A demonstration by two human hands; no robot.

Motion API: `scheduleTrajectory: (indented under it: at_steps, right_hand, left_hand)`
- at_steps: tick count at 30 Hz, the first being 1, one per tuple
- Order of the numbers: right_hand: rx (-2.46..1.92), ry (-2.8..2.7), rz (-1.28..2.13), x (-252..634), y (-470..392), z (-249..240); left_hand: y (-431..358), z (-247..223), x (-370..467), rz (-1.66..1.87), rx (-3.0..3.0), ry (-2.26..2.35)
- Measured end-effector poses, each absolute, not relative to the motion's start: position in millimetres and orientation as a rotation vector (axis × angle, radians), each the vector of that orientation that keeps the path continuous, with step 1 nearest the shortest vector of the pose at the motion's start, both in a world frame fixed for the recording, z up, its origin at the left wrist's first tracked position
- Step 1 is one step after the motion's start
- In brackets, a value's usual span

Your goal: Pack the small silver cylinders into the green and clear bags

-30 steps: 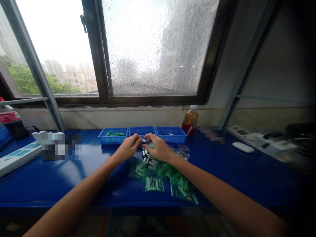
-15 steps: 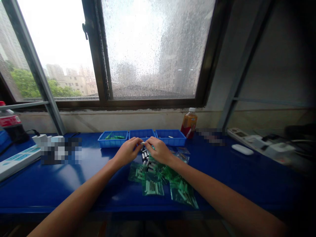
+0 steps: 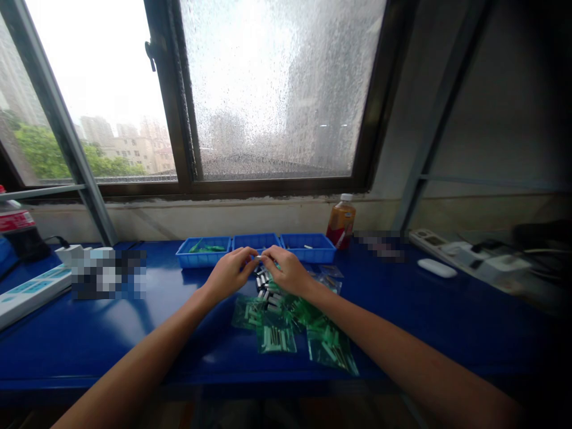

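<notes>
My left hand (image 3: 232,271) and my right hand (image 3: 285,271) meet in front of the blue trays, fingertips nearly touching. Both are closed in a pinch on one small white piece (image 3: 259,257), mostly hidden by the fingers; its exact kind is too small to make out. Just below the hands lies a loose heap of small white-and-dark parts (image 3: 270,298). Nearer the front edge are clear greenish plastic bags, one (image 3: 276,339) with slim white and metal pieces in a row, another (image 3: 333,351) partly under my right forearm.
Along the wall stand three blue trays; the left tray (image 3: 203,261) holds green pieces. An orange drink bottle (image 3: 341,221) stands right of them. Power strips (image 3: 38,292) and a cola bottle (image 3: 18,226) are at left; a white oval object (image 3: 437,268) and cables lie right.
The whole view has shifted very slightly. Both hands keep their pinch on the small white piece, with only a tiny movement of the fingers.
</notes>
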State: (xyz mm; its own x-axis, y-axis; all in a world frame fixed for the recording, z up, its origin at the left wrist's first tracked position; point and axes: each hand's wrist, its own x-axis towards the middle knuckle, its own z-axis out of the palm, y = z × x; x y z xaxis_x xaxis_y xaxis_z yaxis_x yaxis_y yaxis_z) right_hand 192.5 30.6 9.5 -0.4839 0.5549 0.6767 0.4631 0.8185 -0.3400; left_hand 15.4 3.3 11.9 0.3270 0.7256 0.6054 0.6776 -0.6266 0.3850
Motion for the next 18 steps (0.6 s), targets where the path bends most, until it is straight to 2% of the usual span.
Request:
scheduleTrajectory:
  at_steps: [5,7,12,14,18]
  right_hand:
    - [-0.693,-2.177,0.098,193.0,28.7,10.8]
    - [-0.696,-2.200,0.015,196.2,30.8,15.6]
    - [-1.009,-1.988,-0.191,219.7,56.0,24.9]
    - [-1.183,-1.895,-0.251,232.5,70.8,23.2]
    - [-1.401,-1.837,-0.251,250.5,93.1,12.7]
  left_hand:
    - [3.8,16.1,17.2,1.151,2.514,1.414]
    - [0.6,23.8,13.6,0.950,2.540,1.412]
    - [-13.9,47.8,-14.5,0.090,2.351,1.297]
    - [-16.1,50.9,-23.4,-0.048,2.251,1.347]
    - [-11.4,42.6,-22.8,-0.090,2.215,1.313]
